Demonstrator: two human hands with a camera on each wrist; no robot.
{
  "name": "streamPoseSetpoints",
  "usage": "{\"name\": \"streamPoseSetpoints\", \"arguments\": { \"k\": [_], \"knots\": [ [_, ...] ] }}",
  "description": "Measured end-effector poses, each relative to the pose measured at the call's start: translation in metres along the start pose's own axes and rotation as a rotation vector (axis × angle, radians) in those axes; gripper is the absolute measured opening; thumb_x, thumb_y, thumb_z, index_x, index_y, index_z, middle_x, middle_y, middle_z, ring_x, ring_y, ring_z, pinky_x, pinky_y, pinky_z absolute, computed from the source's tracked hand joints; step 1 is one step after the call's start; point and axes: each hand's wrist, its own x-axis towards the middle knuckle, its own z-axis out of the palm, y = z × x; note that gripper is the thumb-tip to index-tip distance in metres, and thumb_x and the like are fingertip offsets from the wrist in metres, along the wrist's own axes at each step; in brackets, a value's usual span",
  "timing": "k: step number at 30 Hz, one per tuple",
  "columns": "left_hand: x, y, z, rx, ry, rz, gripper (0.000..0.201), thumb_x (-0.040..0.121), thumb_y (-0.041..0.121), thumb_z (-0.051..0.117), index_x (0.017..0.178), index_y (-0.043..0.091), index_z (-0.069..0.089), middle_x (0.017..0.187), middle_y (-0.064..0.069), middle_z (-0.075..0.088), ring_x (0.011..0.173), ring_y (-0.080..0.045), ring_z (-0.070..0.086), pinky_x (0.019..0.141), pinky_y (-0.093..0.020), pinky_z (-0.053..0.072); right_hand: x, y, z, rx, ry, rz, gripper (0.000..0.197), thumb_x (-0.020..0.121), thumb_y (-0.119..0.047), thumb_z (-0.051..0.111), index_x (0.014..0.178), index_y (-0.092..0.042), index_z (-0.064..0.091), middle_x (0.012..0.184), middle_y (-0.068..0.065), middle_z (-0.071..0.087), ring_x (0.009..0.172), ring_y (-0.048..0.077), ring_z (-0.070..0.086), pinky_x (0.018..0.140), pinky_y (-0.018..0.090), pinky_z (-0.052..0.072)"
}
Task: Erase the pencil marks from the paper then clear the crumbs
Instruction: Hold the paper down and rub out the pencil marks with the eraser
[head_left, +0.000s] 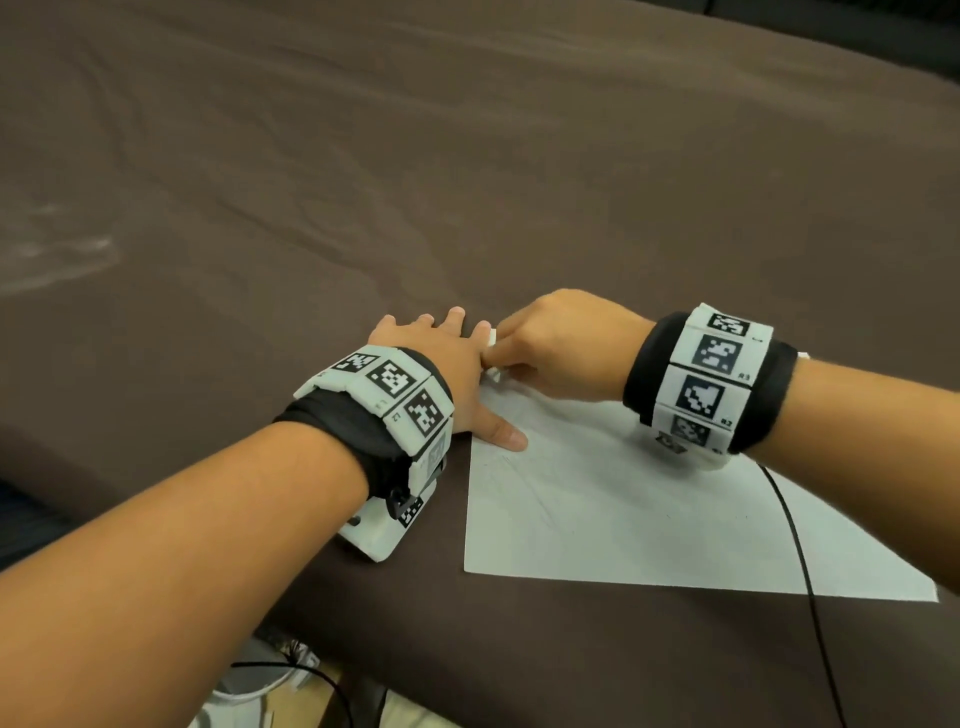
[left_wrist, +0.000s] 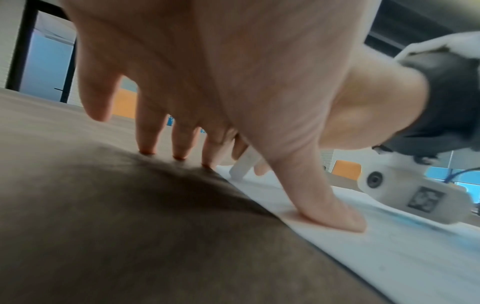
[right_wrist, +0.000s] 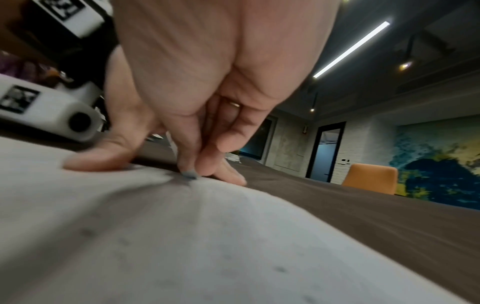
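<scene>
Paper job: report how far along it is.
Done: nothing clearly; faint pencil marks remain on the paper. In hand: the right hand pinches a white eraser at the sheet's far corner, while the left hand lies flat and its thumb presses the paper's edge. Left: the nearer marks, then the crumbs.

Dim indoor light — wrist views blurred, distorted.

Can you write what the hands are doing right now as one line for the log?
step: erasing | right hand: pinches eraser on paper corner | left hand: thumb presses paper, fingers on tablecloth | crumbs: not cleared
</scene>
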Motion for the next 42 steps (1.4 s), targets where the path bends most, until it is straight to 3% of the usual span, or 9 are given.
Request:
{"name": "streamPoseSetpoints", "arguments": {
  "k": [3, 7, 14, 18, 22, 26, 31, 37, 42],
  "knots": [
    [0.0, -0.001, 0.001, 0.002, 0.009, -0.004, 0.134, 0.054, 0.098, 0.048, 0.157, 0.031, -0.005, 0.166, 0.001, -0.003, 0.151, -0.026, 0.01, 0.12, -0.055, 0.012, 0.0, 0.013, -0.001, -0.07, 0.008, 0.11, 0.021, 0.099, -0.016, 0.056, 0.102, -0.008, 0.076, 0.076, 0.003, 0.052, 0.067, 0.031, 0.049, 0.056, 0.03, 0.027],
    [0.0, 0.0, 0.001, -0.001, -0.001, -0.003, 0.134, 0.054, 0.098, 0.049, 0.157, 0.031, -0.004, 0.166, 0.001, -0.003, 0.151, -0.027, 0.01, 0.12, -0.055, 0.012, -0.006, -0.005, 0.004, 0.019, -0.011, -0.114, 0.011, 0.082, -0.012, 0.068, 0.084, -0.009, 0.078, 0.068, 0.004, 0.065, 0.049, 0.029, 0.055, 0.049, 0.027, 0.029],
    [0.0, -0.002, 0.002, 0.006, 0.001, -0.003, 0.133, 0.053, 0.099, 0.047, 0.157, 0.033, -0.003, 0.166, 0.002, -0.004, 0.151, -0.026, 0.01, 0.119, -0.055, 0.012, 0.003, 0.0, -0.008, -0.019, -0.09, 0.162, 0.023, 0.103, -0.025, 0.054, 0.11, -0.014, 0.073, 0.085, 0.0, 0.061, 0.076, 0.026, 0.055, 0.064, 0.033, 0.041],
    [0.001, -0.003, 0.002, -0.01, -0.003, 0.005, 0.133, 0.051, 0.1, 0.047, 0.157, 0.035, -0.003, 0.166, 0.002, -0.003, 0.152, -0.026, 0.009, 0.119, -0.055, 0.011, 0.003, -0.009, -0.003, 0.34, -0.118, 0.339, 0.026, 0.096, -0.029, 0.064, 0.078, -0.012, 0.071, 0.067, 0.004, 0.064, 0.06, 0.024, 0.053, 0.06, 0.037, 0.046],
    [0.001, -0.002, 0.002, 0.008, 0.004, -0.003, 0.134, 0.053, 0.099, 0.046, 0.157, 0.031, -0.005, 0.166, 0.002, -0.004, 0.152, -0.026, 0.009, 0.119, -0.055, 0.012, 0.011, 0.012, -0.001, 0.297, -0.041, 0.548, 0.039, 0.093, -0.024, 0.062, 0.058, -0.012, 0.052, 0.057, 0.007, 0.051, 0.055, 0.026, 0.043, 0.056, 0.037, 0.04],
    [0.001, -0.002, 0.002, 0.007, -0.009, -0.005, 0.133, 0.052, 0.1, 0.046, 0.157, 0.032, -0.001, 0.166, 0.002, -0.004, 0.151, -0.026, 0.009, 0.12, -0.055, 0.011, 0.01, -0.007, 0.0, 0.344, -0.1, 0.456, 0.036, 0.096, -0.027, 0.061, 0.06, -0.022, 0.06, 0.059, 0.005, 0.06, 0.055, 0.025, 0.051, 0.054, 0.038, 0.046],
    [0.0, -0.002, 0.001, 0.007, 0.004, -0.005, 0.133, 0.053, 0.1, 0.046, 0.157, 0.032, -0.003, 0.166, 0.002, -0.003, 0.151, -0.026, 0.01, 0.119, -0.056, 0.012, 0.013, 0.007, -0.005, 0.27, -0.035, 0.562, 0.037, 0.096, -0.026, 0.058, 0.066, -0.005, 0.061, 0.059, 0.009, 0.052, 0.056, 0.027, 0.047, 0.057, 0.04, 0.047],
    [0.0, -0.003, 0.001, 0.001, -0.013, -0.011, 0.131, 0.053, 0.1, 0.044, 0.156, 0.035, -0.003, 0.165, 0.004, -0.006, 0.152, -0.026, 0.007, 0.12, -0.056, 0.009, 0.013, -0.007, -0.005, 0.333, -0.104, 0.48, 0.029, 0.094, -0.026, 0.063, 0.07, -0.012, 0.07, 0.061, 0.01, 0.061, 0.055, 0.024, 0.048, 0.054, 0.038, 0.046],
    [-0.002, -0.004, 0.002, -0.006, -0.019, -0.023, 0.129, 0.052, 0.101, 0.043, 0.155, 0.04, -0.007, 0.165, 0.004, -0.008, 0.152, -0.027, 0.003, 0.119, -0.058, 0.006, 0.021, -0.005, -0.013, 0.175, -0.118, 0.569, 0.038, 0.099, -0.026, 0.055, 0.065, -0.011, 0.051, 0.06, 0.004, 0.048, 0.052, 0.022, 0.044, 0.05, 0.027, 0.035]
  ]
}}
